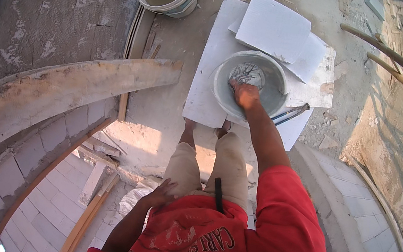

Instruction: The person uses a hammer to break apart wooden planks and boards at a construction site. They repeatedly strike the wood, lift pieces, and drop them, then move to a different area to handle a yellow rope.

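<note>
The right hand point(244, 95) is down inside the grey bucket point(274, 87), reaching in over its near rim, and the thin metal pieces point(246, 75) lie at the bucket's bottom just beyond the knuckles, on the side away from the body. They make a loose, crossing heap with no single long axis: a few lie roughly left to right, across the line of the forearm, while others slant away. The fingers point forward and a little left, towards the near left edge of the heap; whether they pinch a piece or only touch the heap I cannot tell, since the back of the hand hides the grip (the thumb is hard to make out too). Of the two, the right hand is clearly the nearer. The left hand point(164, 193) rests against the left thigh point(186, 165), fingers loosely spread with nothing visible in it, well apart from the bucket. White foam boards point(206, 74) lie under the bucket, and just beside its right wall is a slim blue-and-dark tool point(297, 114), its long axis running forward and to the right
</note>
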Tool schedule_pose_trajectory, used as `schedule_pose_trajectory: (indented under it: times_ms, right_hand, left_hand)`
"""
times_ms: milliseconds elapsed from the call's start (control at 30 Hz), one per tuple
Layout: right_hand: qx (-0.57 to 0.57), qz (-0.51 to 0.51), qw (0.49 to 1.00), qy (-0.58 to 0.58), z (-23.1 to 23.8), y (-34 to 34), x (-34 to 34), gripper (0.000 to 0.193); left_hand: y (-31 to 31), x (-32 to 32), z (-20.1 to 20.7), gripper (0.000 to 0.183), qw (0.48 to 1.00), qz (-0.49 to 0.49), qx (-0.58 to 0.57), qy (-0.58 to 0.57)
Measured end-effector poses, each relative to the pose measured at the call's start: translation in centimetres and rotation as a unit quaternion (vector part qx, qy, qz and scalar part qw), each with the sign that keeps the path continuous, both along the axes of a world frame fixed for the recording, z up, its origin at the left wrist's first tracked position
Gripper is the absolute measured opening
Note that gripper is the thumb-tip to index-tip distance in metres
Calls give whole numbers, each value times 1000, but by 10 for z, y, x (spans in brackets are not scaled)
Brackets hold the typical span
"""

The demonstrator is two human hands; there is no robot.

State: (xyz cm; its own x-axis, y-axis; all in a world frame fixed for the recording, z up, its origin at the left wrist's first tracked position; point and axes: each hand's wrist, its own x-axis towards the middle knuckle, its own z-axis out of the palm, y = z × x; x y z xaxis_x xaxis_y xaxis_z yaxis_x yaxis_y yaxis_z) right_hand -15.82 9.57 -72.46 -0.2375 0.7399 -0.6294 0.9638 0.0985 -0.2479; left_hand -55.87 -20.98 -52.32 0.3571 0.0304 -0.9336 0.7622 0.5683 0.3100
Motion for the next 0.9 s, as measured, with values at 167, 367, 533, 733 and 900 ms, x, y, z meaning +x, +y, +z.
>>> schedule_pose_trajectory:
  times_ms: [167, 367, 533, 733, 900]
  right_hand:
    - [46, 25, 996, -73, -23, -8, 32, 38]
    - [106, -118, 986, -54, 21, 26, 76, 32]
    - [161, -109, 981, 14, 41, 33, 80, 26]
    - [152, -128, 980, 3, 84, 33, 63, 34]
    - [168, -61, 984, -3, 35, 17, 40, 40]
  left_hand:
    - [-20, 37, -13, 93, 996, -32, 66, 46]
    - [-3, 52, -13, 100, 995, -64, 31, 68]
    - [-7, 46, -16, 102, 995, -67, 26, 69]
    - [-6, 43, -17, 104, 997, -57, 13, 55]
    - [-21, 34, -29, 104, 995, -74, 17, 58]
